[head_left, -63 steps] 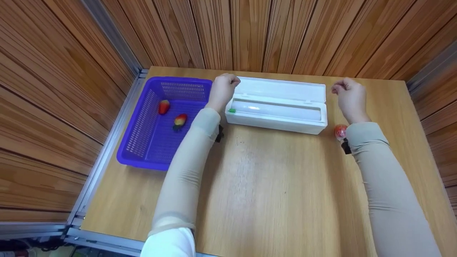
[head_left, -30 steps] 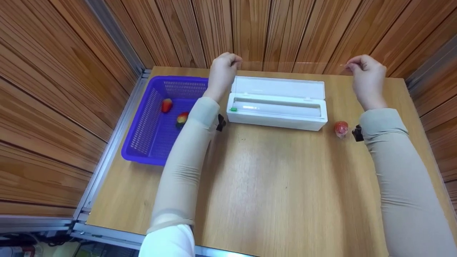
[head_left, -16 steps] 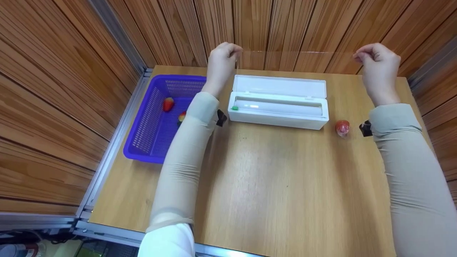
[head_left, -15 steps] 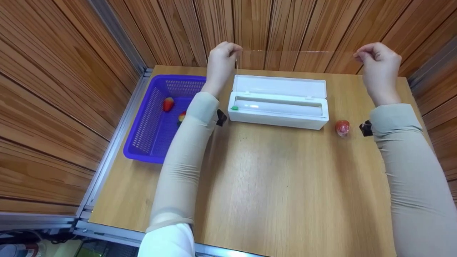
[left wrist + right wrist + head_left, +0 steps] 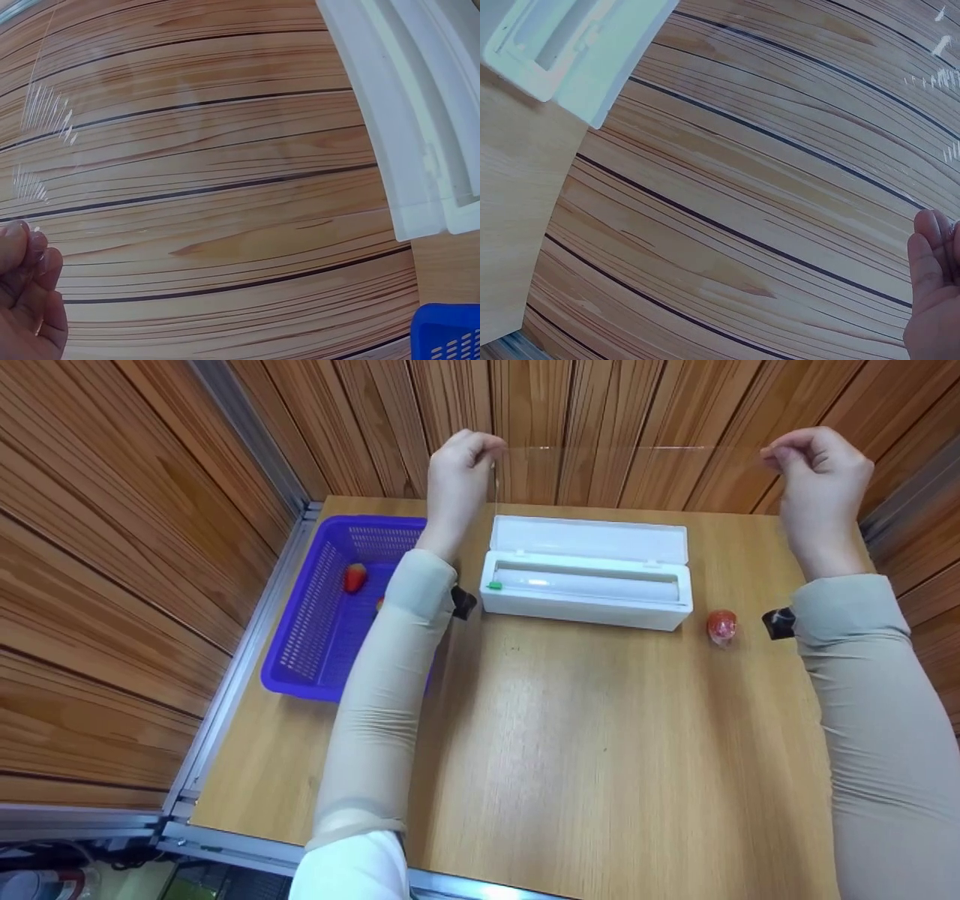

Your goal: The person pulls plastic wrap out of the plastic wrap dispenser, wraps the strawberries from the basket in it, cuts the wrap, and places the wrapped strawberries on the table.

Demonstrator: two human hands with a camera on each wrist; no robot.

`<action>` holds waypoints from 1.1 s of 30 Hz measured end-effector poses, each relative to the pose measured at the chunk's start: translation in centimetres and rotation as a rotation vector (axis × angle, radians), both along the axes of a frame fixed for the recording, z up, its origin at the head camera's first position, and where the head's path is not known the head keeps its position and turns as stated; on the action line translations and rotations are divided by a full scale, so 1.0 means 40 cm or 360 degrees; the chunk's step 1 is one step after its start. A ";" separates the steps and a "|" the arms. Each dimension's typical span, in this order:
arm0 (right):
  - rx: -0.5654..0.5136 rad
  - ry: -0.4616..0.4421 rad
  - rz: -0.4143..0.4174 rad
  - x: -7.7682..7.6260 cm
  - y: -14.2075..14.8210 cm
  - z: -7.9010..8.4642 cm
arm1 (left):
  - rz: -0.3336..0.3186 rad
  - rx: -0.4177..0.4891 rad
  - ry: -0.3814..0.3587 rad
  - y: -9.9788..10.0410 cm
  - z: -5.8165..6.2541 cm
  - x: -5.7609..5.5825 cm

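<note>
Wood-plank wall (image 5: 585, 397) behind, wooden bench (image 5: 570, 780) below. Left hand (image 5: 457, 484) and right hand (image 5: 825, 495) raised, thumb and fingertips pinched together, each on one end of the clear film (image 5: 600, 472). Film between the hands; top edge is a taut line running left-right from hand to hand, left side edge dropping from the left hand toward the white box (image 5: 585, 611). Box below and between the hands, long axis also left-right, right end slightly nearer the person; lid (image 5: 589, 538) tipped back, away from the person. Purple basket (image 5: 300, 688) left of and below left hand, strawberry (image 5: 355, 577) inside, another red bit mostly behind the sleeve. Red fruit (image 5: 722, 626) in clear wrap below and left of right hand.
</note>
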State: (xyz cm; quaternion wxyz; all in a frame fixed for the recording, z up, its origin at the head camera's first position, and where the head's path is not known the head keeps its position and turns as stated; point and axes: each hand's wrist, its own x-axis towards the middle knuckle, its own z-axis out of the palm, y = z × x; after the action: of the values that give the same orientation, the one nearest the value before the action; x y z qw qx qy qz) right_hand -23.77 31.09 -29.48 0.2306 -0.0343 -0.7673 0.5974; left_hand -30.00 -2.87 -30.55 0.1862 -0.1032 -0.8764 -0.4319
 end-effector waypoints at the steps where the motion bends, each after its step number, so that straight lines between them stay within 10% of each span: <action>1: -0.0011 0.0015 -0.0004 0.003 -0.002 0.002 | -0.0003 0.0010 0.0012 0.000 0.003 0.003; 17: 0.0168 0.0235 -0.0111 0.035 0.010 0.001 | -0.0123 0.0161 0.0190 -0.009 0.032 0.055; 33: 0.0130 0.0221 0.0107 0.162 0.048 -0.029 | -0.0702 0.0243 -0.0115 -0.043 0.079 0.204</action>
State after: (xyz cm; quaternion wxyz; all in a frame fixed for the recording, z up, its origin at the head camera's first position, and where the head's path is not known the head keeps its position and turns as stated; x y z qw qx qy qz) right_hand -17.29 33.00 -30.65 0.2642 0.0423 -0.7739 0.5740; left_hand -21.85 -4.58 -27.38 0.0630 -0.2623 -0.8035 -0.5307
